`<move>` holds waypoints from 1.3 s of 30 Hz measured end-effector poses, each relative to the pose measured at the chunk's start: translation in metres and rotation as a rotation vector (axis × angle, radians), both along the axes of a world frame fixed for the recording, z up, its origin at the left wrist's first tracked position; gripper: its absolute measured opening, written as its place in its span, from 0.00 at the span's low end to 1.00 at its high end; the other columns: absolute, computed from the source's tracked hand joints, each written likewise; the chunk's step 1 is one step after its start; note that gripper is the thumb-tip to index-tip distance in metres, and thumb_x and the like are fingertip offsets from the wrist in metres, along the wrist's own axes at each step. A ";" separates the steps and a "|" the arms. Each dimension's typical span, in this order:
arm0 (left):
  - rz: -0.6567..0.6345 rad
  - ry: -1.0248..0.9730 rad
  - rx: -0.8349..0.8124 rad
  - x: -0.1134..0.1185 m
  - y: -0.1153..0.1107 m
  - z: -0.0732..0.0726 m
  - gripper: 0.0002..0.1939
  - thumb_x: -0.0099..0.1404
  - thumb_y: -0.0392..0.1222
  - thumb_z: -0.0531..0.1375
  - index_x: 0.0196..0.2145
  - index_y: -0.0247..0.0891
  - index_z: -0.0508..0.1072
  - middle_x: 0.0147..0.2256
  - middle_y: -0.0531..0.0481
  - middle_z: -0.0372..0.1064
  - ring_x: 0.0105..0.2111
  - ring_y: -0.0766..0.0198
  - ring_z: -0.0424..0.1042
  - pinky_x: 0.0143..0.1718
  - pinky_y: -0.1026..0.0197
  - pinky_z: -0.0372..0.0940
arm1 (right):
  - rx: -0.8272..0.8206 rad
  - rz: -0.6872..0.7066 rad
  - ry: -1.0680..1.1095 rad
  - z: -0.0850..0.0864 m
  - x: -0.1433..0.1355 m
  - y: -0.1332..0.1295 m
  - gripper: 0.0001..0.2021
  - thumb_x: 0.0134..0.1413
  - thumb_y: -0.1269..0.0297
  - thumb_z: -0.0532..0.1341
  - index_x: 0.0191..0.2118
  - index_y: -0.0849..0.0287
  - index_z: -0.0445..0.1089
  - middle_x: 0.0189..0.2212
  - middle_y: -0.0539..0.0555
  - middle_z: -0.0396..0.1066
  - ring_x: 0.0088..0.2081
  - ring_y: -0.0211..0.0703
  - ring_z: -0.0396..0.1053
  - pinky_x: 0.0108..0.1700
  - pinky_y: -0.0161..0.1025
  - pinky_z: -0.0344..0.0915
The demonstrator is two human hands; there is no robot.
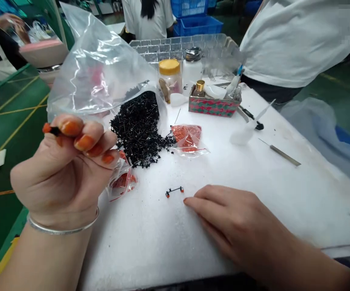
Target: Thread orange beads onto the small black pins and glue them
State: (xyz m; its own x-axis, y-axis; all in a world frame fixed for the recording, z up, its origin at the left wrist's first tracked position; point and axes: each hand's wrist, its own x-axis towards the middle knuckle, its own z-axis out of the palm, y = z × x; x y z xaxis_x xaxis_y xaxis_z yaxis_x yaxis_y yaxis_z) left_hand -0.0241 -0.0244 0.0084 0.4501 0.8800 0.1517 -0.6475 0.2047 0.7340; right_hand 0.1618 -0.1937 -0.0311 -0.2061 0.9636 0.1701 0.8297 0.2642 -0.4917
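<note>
My left hand (72, 169) is raised at the left, its stained orange-tipped fingers curled in. Between thumb and index finger it pinches a small black plastic part (53, 130) with an orange end. My right hand (229, 214) rests on the white tabletop (144, 242), index finger stretched out and holding nothing visible. Just left of that fingertip lies a thin black rod-like part (175, 191) with orange pieces at both ends. Beyond it, a heap of black plastic parts (138, 125) spills from a clear plastic bag (102, 68).
Zip bags of orange pieces (187, 137) (123, 180) lie beside the heap. Farther back stand a yellow-lidded jar (169, 79), a white pump bottle (192, 66) and a patterned box (214, 106). A needle tool (285, 156) and dropper bottle (244, 135) lie right. People (296, 40) are nearby.
</note>
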 end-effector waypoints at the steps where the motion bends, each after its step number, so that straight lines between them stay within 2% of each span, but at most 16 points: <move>1: -0.015 -0.015 0.036 0.000 0.000 -0.001 0.07 0.57 0.28 0.60 0.25 0.37 0.70 0.21 0.55 0.68 0.22 0.72 0.63 0.21 0.71 0.64 | 0.002 0.025 0.000 -0.001 -0.001 -0.002 0.16 0.52 0.79 0.54 0.42 0.60 0.73 0.31 0.53 0.71 0.30 0.40 0.68 0.31 0.36 0.64; 3: -0.046 -0.035 0.071 -0.001 -0.002 -0.002 0.06 0.57 0.28 0.59 0.26 0.37 0.69 0.22 0.55 0.68 0.23 0.71 0.64 0.22 0.69 0.64 | -0.001 0.085 -0.013 -0.002 -0.002 -0.005 0.14 0.48 0.81 0.54 0.37 0.60 0.72 0.29 0.52 0.70 0.28 0.40 0.67 0.28 0.36 0.63; 6: -0.026 -0.054 0.079 -0.002 -0.004 -0.005 0.06 0.60 0.30 0.58 0.27 0.38 0.68 0.23 0.56 0.68 0.23 0.71 0.65 0.21 0.68 0.64 | 0.051 0.156 -0.022 -0.005 -0.002 -0.009 0.12 0.43 0.82 0.55 0.29 0.59 0.69 0.26 0.52 0.68 0.25 0.40 0.64 0.24 0.37 0.59; 9: 0.003 -0.024 0.093 0.000 -0.005 -0.007 0.06 0.61 0.32 0.58 0.27 0.38 0.68 0.23 0.55 0.66 0.23 0.72 0.63 0.23 0.69 0.64 | 0.122 0.134 0.054 -0.008 0.003 -0.011 0.10 0.42 0.81 0.55 0.26 0.58 0.67 0.23 0.51 0.68 0.23 0.40 0.63 0.23 0.37 0.57; 11: 0.032 0.025 0.093 0.003 -0.005 -0.008 0.06 0.60 0.32 0.59 0.26 0.38 0.68 0.23 0.54 0.64 0.23 0.72 0.62 0.22 0.69 0.63 | 0.141 0.060 0.145 -0.008 0.008 -0.010 0.09 0.46 0.80 0.56 0.28 0.58 0.68 0.24 0.51 0.70 0.24 0.39 0.65 0.24 0.36 0.59; 14: 0.111 0.087 0.167 0.006 -0.004 -0.009 0.06 0.58 0.34 0.62 0.25 0.38 0.70 0.20 0.55 0.57 0.21 0.72 0.59 0.18 0.71 0.59 | 0.194 -0.067 0.280 -0.004 0.017 -0.007 0.09 0.54 0.76 0.57 0.37 0.57 0.71 0.29 0.49 0.74 0.28 0.37 0.70 0.29 0.34 0.63; 17: 0.127 0.164 0.247 0.005 -0.003 -0.008 0.07 0.51 0.36 0.68 0.24 0.39 0.72 0.20 0.56 0.53 0.21 0.73 0.58 0.18 0.72 0.58 | 0.285 -0.151 0.340 0.002 0.020 -0.006 0.10 0.56 0.74 0.59 0.42 0.56 0.71 0.32 0.46 0.76 0.31 0.33 0.72 0.33 0.32 0.65; 20: 0.081 0.224 0.253 0.001 -0.002 -0.006 0.10 0.48 0.37 0.70 0.25 0.40 0.71 0.21 0.56 0.55 0.23 0.72 0.59 0.21 0.71 0.61 | 0.387 -0.185 0.303 0.006 0.018 -0.007 0.11 0.56 0.75 0.60 0.44 0.56 0.70 0.32 0.46 0.76 0.31 0.32 0.73 0.36 0.30 0.66; 26: 0.056 0.211 0.262 -0.004 -0.003 -0.003 0.11 0.49 0.37 0.70 0.25 0.39 0.70 0.22 0.56 0.55 0.23 0.72 0.61 0.22 0.71 0.62 | 0.515 -0.190 0.195 0.004 0.013 -0.008 0.13 0.56 0.76 0.60 0.46 0.57 0.68 0.36 0.48 0.77 0.37 0.34 0.74 0.44 0.31 0.68; 29: 0.019 0.214 0.256 -0.002 -0.008 -0.002 0.11 0.48 0.37 0.71 0.25 0.38 0.71 0.21 0.56 0.56 0.22 0.71 0.61 0.21 0.71 0.60 | 0.513 -0.190 0.216 0.004 0.012 -0.007 0.13 0.55 0.77 0.60 0.45 0.57 0.69 0.36 0.47 0.77 0.37 0.33 0.74 0.44 0.30 0.68; 32: -0.078 0.283 0.256 0.005 -0.019 -0.003 0.08 0.50 0.38 0.70 0.25 0.37 0.74 0.21 0.53 0.61 0.23 0.69 0.63 0.22 0.69 0.61 | 0.478 -0.192 0.318 0.007 0.013 -0.005 0.11 0.55 0.77 0.60 0.42 0.55 0.70 0.34 0.46 0.76 0.35 0.32 0.73 0.39 0.29 0.68; 36: -0.252 0.378 0.219 0.014 -0.034 -0.009 0.07 0.54 0.41 0.69 0.26 0.36 0.77 0.22 0.50 0.65 0.24 0.68 0.66 0.23 0.67 0.64 | 0.329 -0.209 0.507 0.014 0.010 0.000 0.09 0.53 0.74 0.63 0.36 0.52 0.73 0.30 0.43 0.76 0.31 0.31 0.73 0.34 0.28 0.67; 39: -0.308 0.413 0.158 0.017 -0.038 -0.012 0.05 0.55 0.39 0.68 0.26 0.36 0.77 0.23 0.50 0.67 0.24 0.69 0.67 0.25 0.67 0.65 | 0.216 -0.232 0.590 0.021 0.012 0.005 0.06 0.53 0.71 0.63 0.34 0.51 0.74 0.30 0.43 0.77 0.31 0.33 0.73 0.34 0.29 0.68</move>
